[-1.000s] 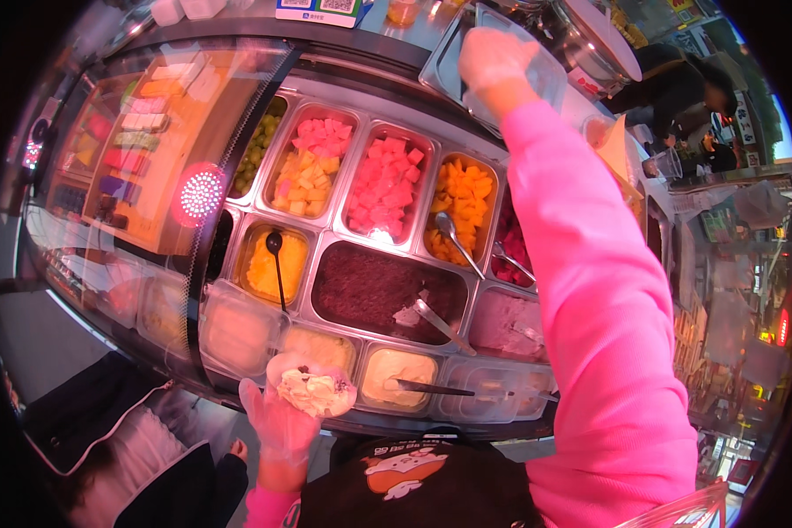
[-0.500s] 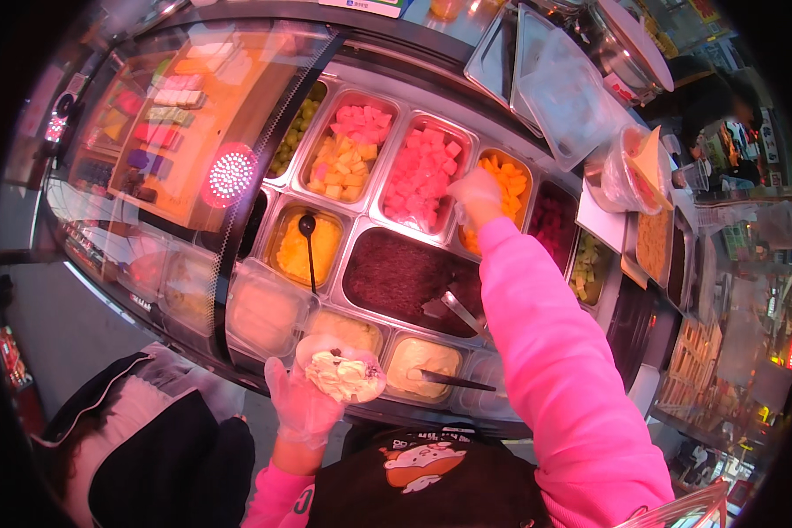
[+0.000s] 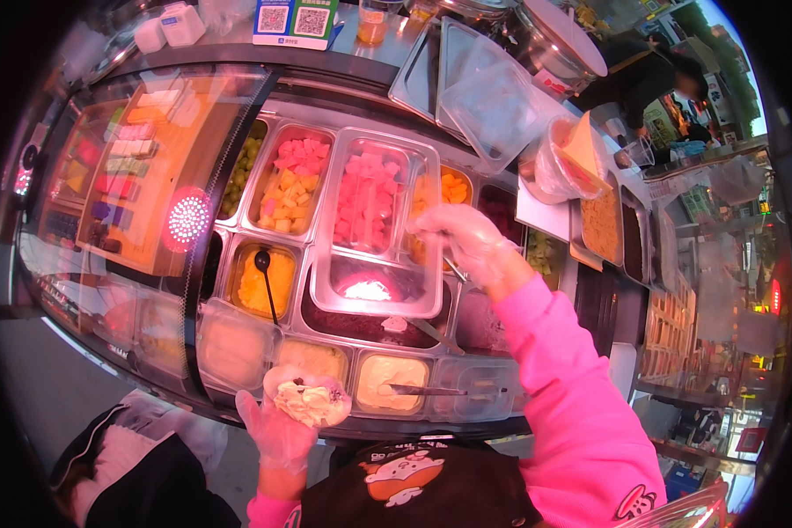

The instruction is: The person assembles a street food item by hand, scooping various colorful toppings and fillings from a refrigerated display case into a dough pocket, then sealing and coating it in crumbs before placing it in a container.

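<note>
- At left, a black spoon (image 3: 263,260) rests in yellow filling (image 3: 282,278) before us.
- Our gloved left hand (image 3: 280,433), palm up, cradles a cream-topped round (image 3: 311,405) just below the tubs.
- At center, we have a clear cover (image 3: 375,266) over pink cubes (image 3: 363,189) and part of a dark red filling (image 3: 348,325).
- Our gloved right hand (image 3: 468,238) pinches the cover's right edge near orange fruit (image 3: 455,187).
</note>
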A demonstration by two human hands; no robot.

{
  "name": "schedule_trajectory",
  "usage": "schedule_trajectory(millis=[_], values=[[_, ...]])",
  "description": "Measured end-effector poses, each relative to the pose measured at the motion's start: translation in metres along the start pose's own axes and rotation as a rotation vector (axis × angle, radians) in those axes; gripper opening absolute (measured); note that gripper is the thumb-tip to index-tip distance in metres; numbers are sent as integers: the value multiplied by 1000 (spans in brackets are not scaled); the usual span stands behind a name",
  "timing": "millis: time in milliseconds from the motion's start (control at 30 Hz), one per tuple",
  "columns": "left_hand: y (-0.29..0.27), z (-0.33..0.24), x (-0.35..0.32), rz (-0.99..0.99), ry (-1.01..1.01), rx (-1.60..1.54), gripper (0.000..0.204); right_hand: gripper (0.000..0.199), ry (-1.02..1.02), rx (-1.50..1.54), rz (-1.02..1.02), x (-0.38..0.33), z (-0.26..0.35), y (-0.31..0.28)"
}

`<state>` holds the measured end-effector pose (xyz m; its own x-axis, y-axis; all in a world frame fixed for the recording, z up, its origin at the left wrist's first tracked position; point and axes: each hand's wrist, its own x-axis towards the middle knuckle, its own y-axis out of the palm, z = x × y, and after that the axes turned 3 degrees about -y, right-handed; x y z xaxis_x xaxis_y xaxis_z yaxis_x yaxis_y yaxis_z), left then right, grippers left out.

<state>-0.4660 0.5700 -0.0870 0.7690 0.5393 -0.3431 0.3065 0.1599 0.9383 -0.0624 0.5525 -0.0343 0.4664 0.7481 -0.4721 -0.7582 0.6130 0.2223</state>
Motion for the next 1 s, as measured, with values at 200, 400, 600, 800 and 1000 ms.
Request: schedule_trajectory(millis=[200, 400, 600, 800, 1000], values=[[-6, 1, 0, -22, -59, -53, 66, 27, -7, 251, 51, -42, 89, -42], [-4, 1, 0, 44, -113, -9, 68, 18, -124, -46, -435, 45, 149, -94], [7, -4, -7, 11, -80, 82, 72, 15, -252, -229, -579, 101, 177, -127], [-2, -9, -6, -39, 18, 92, 76, 14, -376, -400, -676, 124, 190, -123], [-1, -5, -1, 65, -10, -15, 83, 16, -849, -1203, -747, 70, 157, -12]])
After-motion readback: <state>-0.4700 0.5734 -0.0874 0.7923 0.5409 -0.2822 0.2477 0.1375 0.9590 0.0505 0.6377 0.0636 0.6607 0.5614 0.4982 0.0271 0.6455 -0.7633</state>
